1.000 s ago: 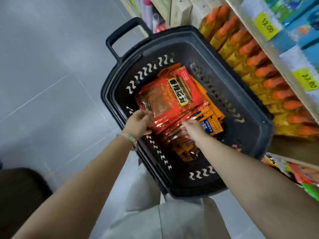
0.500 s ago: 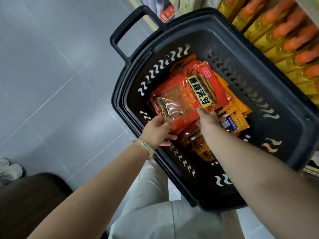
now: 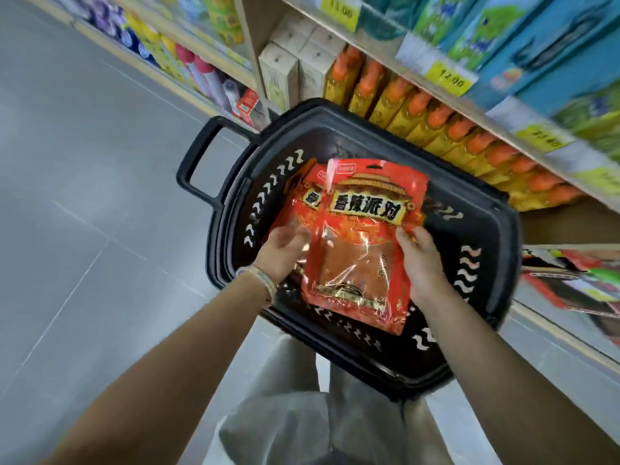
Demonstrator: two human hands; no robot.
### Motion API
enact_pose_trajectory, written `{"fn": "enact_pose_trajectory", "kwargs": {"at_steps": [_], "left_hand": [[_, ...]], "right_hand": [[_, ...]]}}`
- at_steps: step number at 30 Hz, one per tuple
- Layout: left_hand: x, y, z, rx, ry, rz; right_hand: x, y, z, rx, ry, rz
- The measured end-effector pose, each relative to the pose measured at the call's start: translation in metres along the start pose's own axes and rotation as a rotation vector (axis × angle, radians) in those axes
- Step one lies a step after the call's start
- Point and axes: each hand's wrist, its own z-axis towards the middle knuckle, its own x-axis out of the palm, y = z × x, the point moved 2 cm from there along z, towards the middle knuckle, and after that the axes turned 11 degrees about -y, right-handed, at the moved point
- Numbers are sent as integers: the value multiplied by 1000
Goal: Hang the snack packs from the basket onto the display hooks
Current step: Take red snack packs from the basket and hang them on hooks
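Note:
A red snack pack (image 3: pixel 362 243) with black-and-yellow lettering is lifted above the black basket (image 3: pixel 483 297). My left hand (image 3: pixel 281 253) grips its left edge and my right hand (image 3: pixel 421 263) grips its right edge. A second red snack pack (image 3: pixel 307 196) shows behind it at the left, also against my left hand. The rest of the basket's contents are hidden behind the raised packs. No display hooks are in view.
Shelves run along the right, with yellow bottles with orange caps (image 3: pixel 446 129), pale cartons (image 3: pixel 295 68) and blue-green boxes (image 3: pixel 523 38) above yellow price tags (image 3: pixel 449 82). The basket's handle (image 3: pixel 201 159) points left over the grey tiled floor (image 3: pixel 84 229).
The red packs have come up out of the basket into both hands. The view has tilted up, so the shelves now show.

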Motion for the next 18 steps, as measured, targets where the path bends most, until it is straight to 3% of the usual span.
{"fn": "enact_pose_trajectory", "kwargs": {"at_steps": [4, 6, 9, 13, 18], "left_hand": [[-19, -23, 11, -131, 166, -92], [-31, -21, 21, -111, 46, -134], [-51, -4, 34, 34, -211, 103], [-63, 23, 44, 109, -319, 296], [-60, 36, 59, 187, -319, 324]], "right_hand": [[24, 3, -16, 116, 204, 38], [37, -7, -19, 148, 314, 4], [50, -23, -18, 206, 433, -74], [66, -43, 11, 165, 194, -164], [86, -50, 60, 8, -140, -260]]}}
